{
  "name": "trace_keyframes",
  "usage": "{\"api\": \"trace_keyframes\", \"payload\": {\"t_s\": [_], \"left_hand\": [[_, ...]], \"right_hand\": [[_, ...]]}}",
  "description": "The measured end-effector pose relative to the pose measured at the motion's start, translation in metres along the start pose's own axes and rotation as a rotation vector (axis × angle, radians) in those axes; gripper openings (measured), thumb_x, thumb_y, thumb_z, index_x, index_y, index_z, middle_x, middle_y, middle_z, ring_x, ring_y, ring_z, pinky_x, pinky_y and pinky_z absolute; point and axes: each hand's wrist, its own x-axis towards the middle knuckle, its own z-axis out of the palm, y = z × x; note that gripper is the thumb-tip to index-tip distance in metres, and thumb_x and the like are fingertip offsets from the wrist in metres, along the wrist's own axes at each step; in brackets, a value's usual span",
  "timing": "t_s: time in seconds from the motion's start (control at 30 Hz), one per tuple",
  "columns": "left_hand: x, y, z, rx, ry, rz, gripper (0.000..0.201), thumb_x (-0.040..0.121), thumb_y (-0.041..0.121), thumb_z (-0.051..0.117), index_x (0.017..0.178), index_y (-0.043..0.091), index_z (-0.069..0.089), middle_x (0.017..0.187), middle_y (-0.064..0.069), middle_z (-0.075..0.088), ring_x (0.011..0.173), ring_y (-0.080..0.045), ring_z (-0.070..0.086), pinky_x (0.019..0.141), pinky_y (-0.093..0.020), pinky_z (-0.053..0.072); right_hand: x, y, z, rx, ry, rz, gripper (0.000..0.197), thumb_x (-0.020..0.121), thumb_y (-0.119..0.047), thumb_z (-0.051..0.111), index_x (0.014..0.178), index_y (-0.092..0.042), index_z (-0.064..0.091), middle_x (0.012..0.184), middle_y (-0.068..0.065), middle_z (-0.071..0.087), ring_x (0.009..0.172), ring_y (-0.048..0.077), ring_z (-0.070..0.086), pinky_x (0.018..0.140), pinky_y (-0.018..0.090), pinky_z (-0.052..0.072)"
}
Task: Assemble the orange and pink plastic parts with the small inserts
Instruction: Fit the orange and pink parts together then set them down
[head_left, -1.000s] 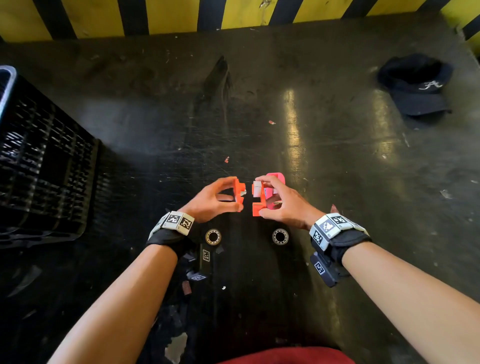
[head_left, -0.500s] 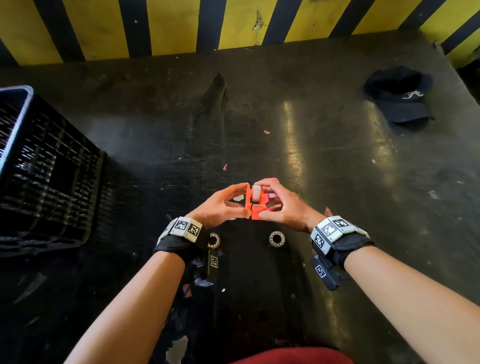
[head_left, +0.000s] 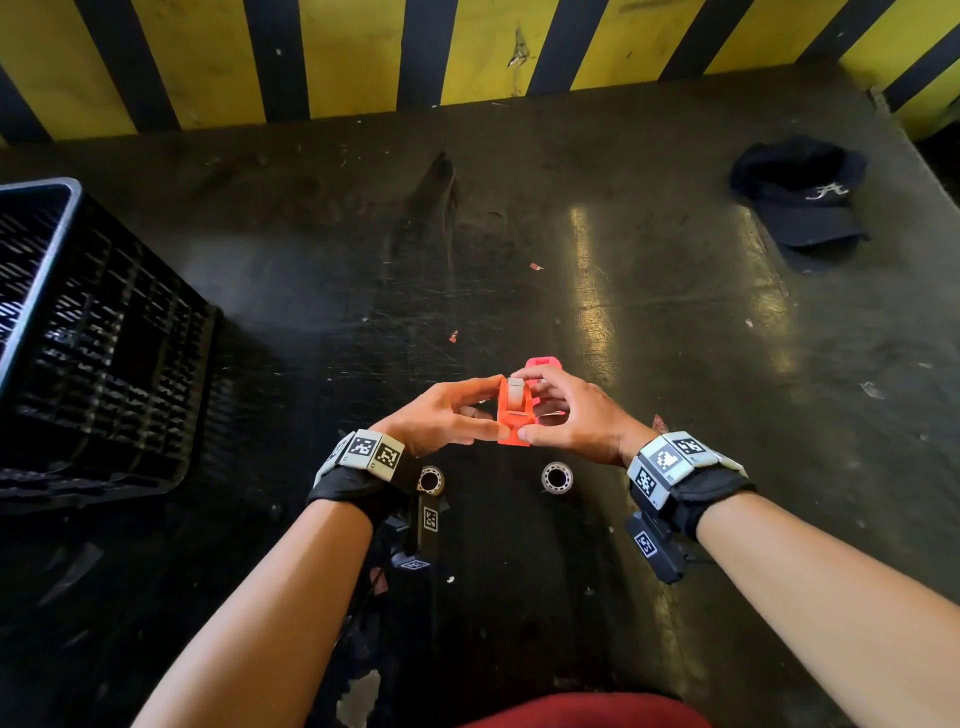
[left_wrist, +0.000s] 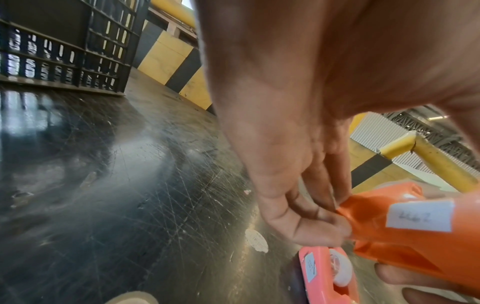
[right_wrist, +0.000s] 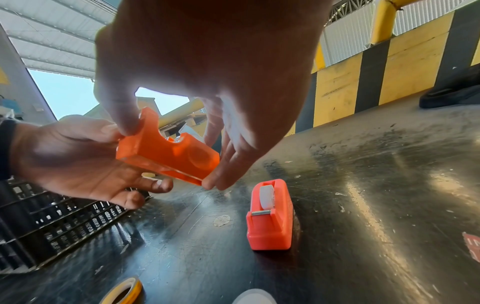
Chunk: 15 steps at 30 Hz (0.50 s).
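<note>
Both hands are closed on the orange part (head_left: 513, 415) and hold it in the air, a little above the dark table (head_left: 675, 364). The left hand (head_left: 441, 415) pinches its left side with thumb and fingers. The right hand (head_left: 571, 415) clamps the other side, thumb on one end and fingertips (right_wrist: 215, 183) on the far lower corner. I think two hands are used so that the shells are pressed together evenly around the pale roll (head_left: 515, 392) inside. The pink part (right_wrist: 270, 218) stands on the table just behind the hands, already with its white roll, so it looks finished. Two small rolls (head_left: 557, 477) lie near the wrists, within easy reach. A black crate (head_left: 93, 338) stands at the left, and a dark cap (head_left: 802, 197) is far right.
</note>
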Motion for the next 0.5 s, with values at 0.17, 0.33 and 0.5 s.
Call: {"api": "trace_keyframes", "payload": {"t_s": [0.17, 0.33, 0.5], "left_hand": [[0.0, 0.007, -0.003, 0.005, 0.038, 0.035, 0.089, 0.082, 0.016, 0.083, 0.158, 0.017, 0.036, 0.135, -0.007, 0.066, 0.12, -0.022, 0.067, 0.113, -0.047, 0.047], [0.0, 0.017, 0.003, 0.078, 0.319, 0.22, 0.053, 0.093, 0.028, 0.074, 0.142, 0.026, 0.055, 0.124, -0.004, 0.073, 0.107, -0.012, 0.073, 0.089, -0.038, 0.063], [0.004, 0.024, 0.009, 0.208, 0.402, 0.255, 0.041, 0.086, 0.024, 0.082, 0.123, 0.028, 0.065, 0.11, 0.003, 0.077, 0.09, -0.007, 0.077, 0.079, -0.028, 0.065]], "right_hand": [[0.001, 0.003, 0.005, -0.025, 0.044, -0.023, 0.075, 0.077, -0.027, 0.088, 0.137, -0.038, 0.046, 0.131, -0.002, 0.06, 0.115, 0.009, 0.065, 0.096, 0.026, 0.054], [0.002, 0.008, 0.006, -0.084, 0.112, -0.04, 0.097, 0.068, -0.036, 0.094, 0.147, -0.037, 0.038, 0.143, 0.006, 0.058, 0.121, 0.013, 0.061, 0.095, 0.022, 0.05], [0.002, 0.009, 0.007, -0.118, 0.148, -0.051, 0.105, 0.063, -0.041, 0.095, 0.147, -0.038, 0.033, 0.139, 0.003, 0.061, 0.123, 0.017, 0.064, 0.105, 0.039, 0.053]]}}
